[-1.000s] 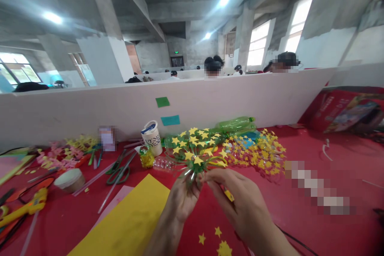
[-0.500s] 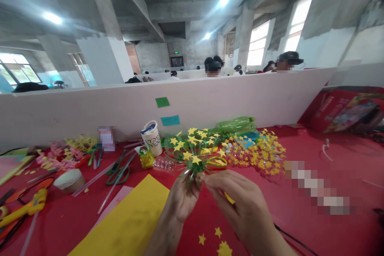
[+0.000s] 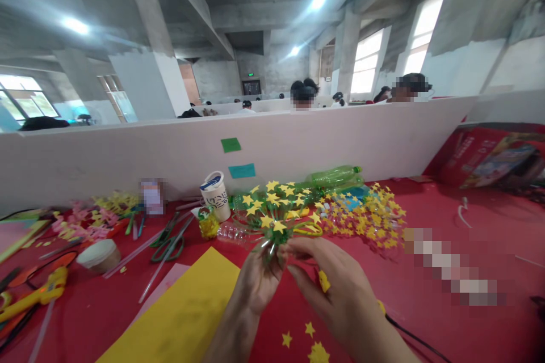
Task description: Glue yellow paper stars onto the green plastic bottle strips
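Note:
My left hand (image 3: 259, 282) is closed around the base of a green plastic bottle piece (image 3: 271, 243). Thin strips fan upward from this piece, many of them tipped with yellow paper stars (image 3: 266, 221). My right hand (image 3: 340, 283) is at the right side of the piece, fingertips reaching to its edge. Its thumb stands apart below the fingers, and nothing shows between them. On the red table beneath lie loose yellow stars (image 3: 286, 340). A yellow piece (image 3: 324, 281) shows just behind my right thumb.
Yellow paper (image 3: 183, 312) lies left, beyond it green-handled scissors (image 3: 168, 247) and a yellow glue gun (image 3: 49, 288). A white cup (image 3: 215, 197), green bottles (image 3: 334, 177) and a star-tipped cluster (image 3: 374, 218) stand behind. A white partition (image 3: 298, 144) closes the back.
My right thumb has moved down and away from the fingers, opening the pinch at the piece. My left hand and the green bottle piece stay almost where they were.

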Available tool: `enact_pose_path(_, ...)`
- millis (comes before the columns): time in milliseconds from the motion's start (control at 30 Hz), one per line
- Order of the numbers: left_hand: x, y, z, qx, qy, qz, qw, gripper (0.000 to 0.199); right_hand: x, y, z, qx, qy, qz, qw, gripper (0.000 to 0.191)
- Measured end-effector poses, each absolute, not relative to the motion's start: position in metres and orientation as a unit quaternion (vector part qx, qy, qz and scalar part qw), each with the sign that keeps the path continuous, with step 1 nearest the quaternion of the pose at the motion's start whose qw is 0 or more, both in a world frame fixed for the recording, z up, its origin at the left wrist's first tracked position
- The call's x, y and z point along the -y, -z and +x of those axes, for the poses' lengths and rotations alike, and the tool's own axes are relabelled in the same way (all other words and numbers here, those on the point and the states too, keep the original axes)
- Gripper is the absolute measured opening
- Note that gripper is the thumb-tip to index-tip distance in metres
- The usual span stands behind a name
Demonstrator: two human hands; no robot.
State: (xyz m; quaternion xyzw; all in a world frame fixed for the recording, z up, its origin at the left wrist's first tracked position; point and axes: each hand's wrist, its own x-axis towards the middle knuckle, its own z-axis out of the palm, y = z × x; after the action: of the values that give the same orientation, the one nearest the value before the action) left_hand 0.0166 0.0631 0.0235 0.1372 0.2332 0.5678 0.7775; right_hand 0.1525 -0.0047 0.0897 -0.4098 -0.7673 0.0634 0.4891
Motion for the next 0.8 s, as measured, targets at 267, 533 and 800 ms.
enact_pose_path(267,-0.064,-0.024,0.016,-0.255,-0.556,0.115,0.783,0.019,0.009,-0.092,0.154,0.759,-0.074,-0.418,0.493,0.021)
enact_pose_path(533,-0.066,-0.018,0.015,-0.23,-0.559,0.12,0.788,0.022,0.014,-0.099,0.156,0.793,-0.085,-0.415,0.437,0.016)
enact_pose_path(800,-0.065,-0.022,0.016,-0.248,-0.534,0.118,0.8,0.021,0.014,-0.097,0.159,0.778,-0.062,-0.39,0.489,0.012)
